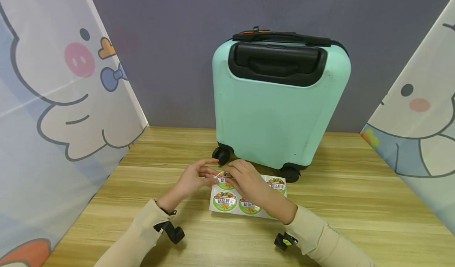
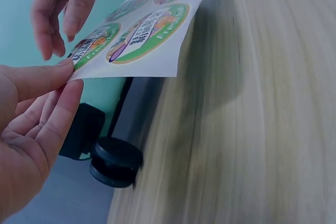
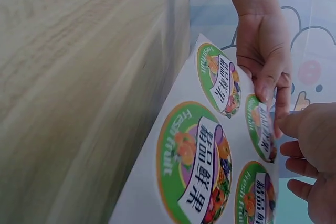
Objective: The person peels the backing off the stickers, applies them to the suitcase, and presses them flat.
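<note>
A white sheet of round fruit stickers (image 1: 225, 202), green and purple with printed lettering, is raised at a tilt above the wooden table in front of me. My left hand (image 1: 192, 180) pinches its far left corner between thumb and fingers, plain in the left wrist view. Over the sheet's left part reaches my right hand (image 1: 250, 182), covering some of the stickers in the head view. In the right wrist view, the right fingertips (image 3: 291, 124) hover near the corner sticker (image 3: 261, 129) and the left fingers. They hang loosely bent, with nothing seen between them.
A mint-green suitcase (image 1: 266, 117) with a black handle stands upright behind the sheet, its black wheels (image 1: 290, 174) on the table (image 1: 355, 204). A grey panel (image 1: 170, 61) rises at the back. Cartoon-printed cloths (image 1: 57, 81) flank both sides.
</note>
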The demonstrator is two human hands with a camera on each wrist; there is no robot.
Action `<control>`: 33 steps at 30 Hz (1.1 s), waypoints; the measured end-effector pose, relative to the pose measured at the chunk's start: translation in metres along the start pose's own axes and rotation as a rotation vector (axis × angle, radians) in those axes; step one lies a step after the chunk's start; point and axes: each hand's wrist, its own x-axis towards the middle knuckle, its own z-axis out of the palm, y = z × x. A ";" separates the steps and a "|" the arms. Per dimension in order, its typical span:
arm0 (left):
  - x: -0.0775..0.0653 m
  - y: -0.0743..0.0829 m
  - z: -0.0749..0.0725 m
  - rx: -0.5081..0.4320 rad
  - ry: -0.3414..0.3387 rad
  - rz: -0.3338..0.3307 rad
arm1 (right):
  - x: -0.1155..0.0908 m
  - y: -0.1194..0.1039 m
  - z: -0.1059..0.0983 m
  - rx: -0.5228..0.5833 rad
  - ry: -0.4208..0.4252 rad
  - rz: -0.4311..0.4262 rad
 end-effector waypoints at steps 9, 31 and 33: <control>-0.002 0.012 0.005 0.012 0.002 0.034 | 0.001 0.001 0.002 -0.078 0.058 -0.010; -0.002 0.011 0.009 -0.023 -0.007 0.054 | 0.002 0.000 0.008 -0.032 0.153 0.025; -0.003 0.010 0.009 -0.028 -0.008 0.046 | 0.003 -0.001 0.007 -0.020 0.159 0.029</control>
